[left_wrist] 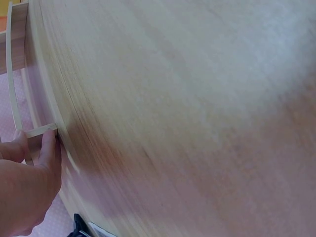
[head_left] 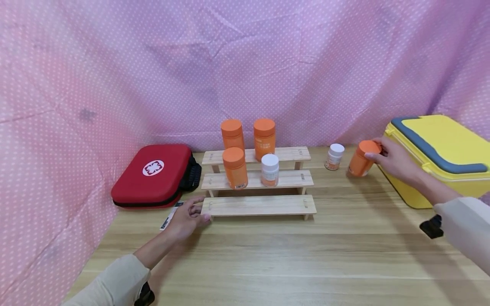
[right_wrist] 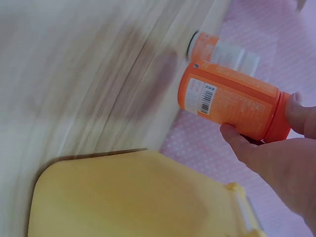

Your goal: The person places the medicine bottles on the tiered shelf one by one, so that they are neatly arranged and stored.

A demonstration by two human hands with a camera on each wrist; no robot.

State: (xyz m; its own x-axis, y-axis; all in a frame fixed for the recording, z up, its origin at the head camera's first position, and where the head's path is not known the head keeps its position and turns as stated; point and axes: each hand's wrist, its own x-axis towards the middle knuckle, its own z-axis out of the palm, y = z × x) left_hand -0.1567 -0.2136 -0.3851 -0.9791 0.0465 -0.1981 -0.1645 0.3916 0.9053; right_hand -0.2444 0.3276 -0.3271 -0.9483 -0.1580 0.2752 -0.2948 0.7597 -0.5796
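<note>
Bottles [head_left: 235,170], three orange and one white, all capped with contents hidden, are standing on the upper two steps of a wooden rack [head_left: 258,205], whose lowest step the left hand [head_left: 183,221] is pinching at its left end. The right hand [head_left: 396,161] is gripping another orange bottle [head_left: 358,165] round its lid end, between a small white-capped bottle [head_left: 334,157] and a closed yellow box [head_left: 455,140], its cap pointing up and its long axis leaning toward the box. A wood-grained table [head_left: 268,263] is also bearing a closed red case [head_left: 147,178], and pink dotted cloth [head_left: 249,63] is hanging behind.
</note>
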